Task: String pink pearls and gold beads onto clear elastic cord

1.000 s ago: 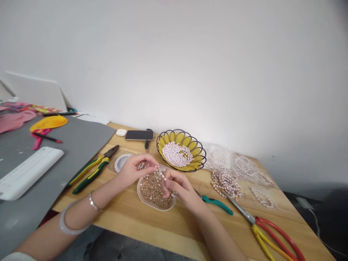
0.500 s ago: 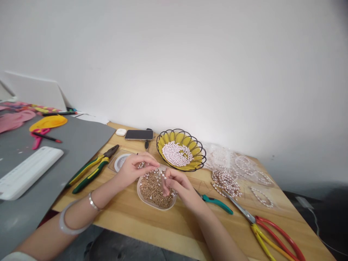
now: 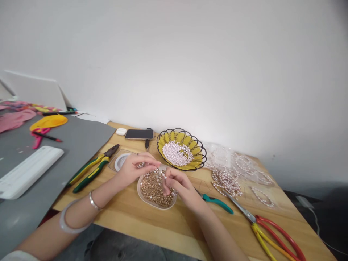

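Note:
Above a shallow clear tub of small gold beads (image 3: 156, 192), my left hand (image 3: 140, 165) pinches a string of pearly beads (image 3: 164, 174) between thumb and fingertips. Facing it, my right hand (image 3: 178, 183) is closed, thumb against the index finger, on the same string at the tub's right side. The thread itself is too fine to make out. Just behind the hands stands a black wire basket (image 3: 202, 150) with a yellow lining, holding pale pink-white beads (image 3: 176, 154). Part of a white spool (image 3: 121, 161) shows behind my left wrist.
Green-yellow pliers (image 3: 95, 166) lie left of my hands; a teal-handled tool (image 3: 217, 203) and red-yellow scissors (image 3: 258, 221) lie right. Bead strands (image 3: 226, 182) are heaped near plastic bags (image 3: 241, 163). A phone (image 3: 139, 134) and white case (image 3: 121, 131) sit at the back.
Both hands keep almost the same place and grip. The bead string between them shifts very slightly; nothing else visibly moves.

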`<action>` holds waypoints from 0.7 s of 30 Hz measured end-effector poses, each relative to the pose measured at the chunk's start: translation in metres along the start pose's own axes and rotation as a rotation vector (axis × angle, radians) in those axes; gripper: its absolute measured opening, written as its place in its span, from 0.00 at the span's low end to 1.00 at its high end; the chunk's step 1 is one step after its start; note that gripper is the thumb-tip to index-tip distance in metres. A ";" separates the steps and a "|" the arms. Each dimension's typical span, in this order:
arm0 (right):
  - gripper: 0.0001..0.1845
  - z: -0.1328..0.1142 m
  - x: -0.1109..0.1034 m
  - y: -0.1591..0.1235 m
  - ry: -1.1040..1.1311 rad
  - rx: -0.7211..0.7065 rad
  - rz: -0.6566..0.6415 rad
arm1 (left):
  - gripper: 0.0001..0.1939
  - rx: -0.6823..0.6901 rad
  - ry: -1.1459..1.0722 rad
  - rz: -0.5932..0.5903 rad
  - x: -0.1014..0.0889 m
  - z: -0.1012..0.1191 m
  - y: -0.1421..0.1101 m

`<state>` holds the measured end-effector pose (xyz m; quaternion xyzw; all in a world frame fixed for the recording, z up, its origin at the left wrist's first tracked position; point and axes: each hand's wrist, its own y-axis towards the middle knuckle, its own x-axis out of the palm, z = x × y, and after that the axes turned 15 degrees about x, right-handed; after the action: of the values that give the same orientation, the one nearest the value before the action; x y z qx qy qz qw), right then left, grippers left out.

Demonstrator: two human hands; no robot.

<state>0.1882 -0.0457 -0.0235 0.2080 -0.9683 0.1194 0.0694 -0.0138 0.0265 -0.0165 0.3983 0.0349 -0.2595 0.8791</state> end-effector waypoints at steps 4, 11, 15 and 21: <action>0.16 0.001 -0.001 0.001 0.005 -0.001 0.004 | 0.05 -0.003 0.004 -0.003 0.000 0.000 0.000; 0.16 0.001 0.000 0.001 0.033 -0.022 -0.006 | 0.05 0.005 0.016 -0.020 0.000 -0.002 -0.001; 0.16 0.002 -0.001 0.001 0.051 -0.032 -0.011 | 0.05 0.005 0.014 -0.031 0.000 -0.003 -0.001; 0.17 0.000 0.000 0.000 0.016 -0.029 -0.004 | 0.06 -0.036 0.019 -0.021 0.002 -0.002 -0.003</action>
<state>0.1881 -0.0456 -0.0240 0.2081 -0.9689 0.1069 0.0803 -0.0135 0.0256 -0.0204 0.3843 0.0522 -0.2645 0.8830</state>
